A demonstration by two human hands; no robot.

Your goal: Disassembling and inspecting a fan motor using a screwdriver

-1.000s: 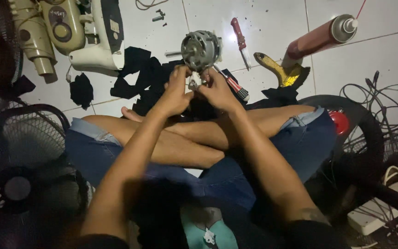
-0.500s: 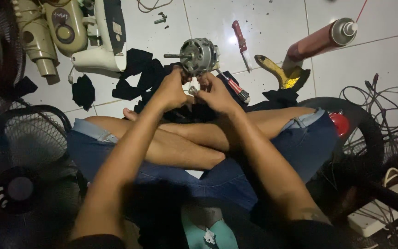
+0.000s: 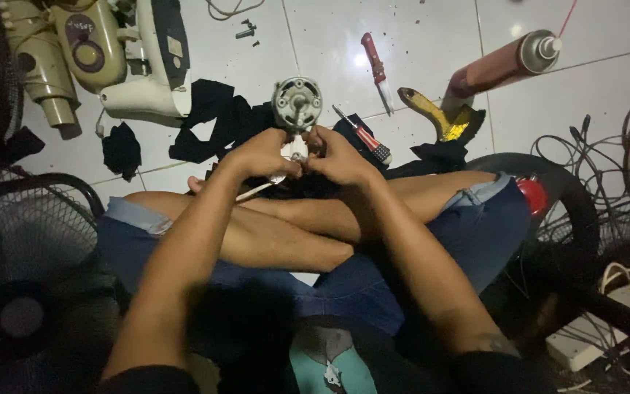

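The fan motor [image 3: 297,104] sits just above both hands' pinching fingers [image 3: 294,149].

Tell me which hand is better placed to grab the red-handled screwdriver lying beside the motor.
Right, probably. The right hand sits next to the red-handled screwdriver lying just beyond it on the tiles. The left hand is on the far side of the fan motor and would have to cross over.

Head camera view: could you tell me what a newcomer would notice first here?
Probably the round metal fan motor at top centre, held up over the crossed legs by the left hand and right hand. Next, the spray can lying on the white tiles at upper right, and the dark fan grille at left.
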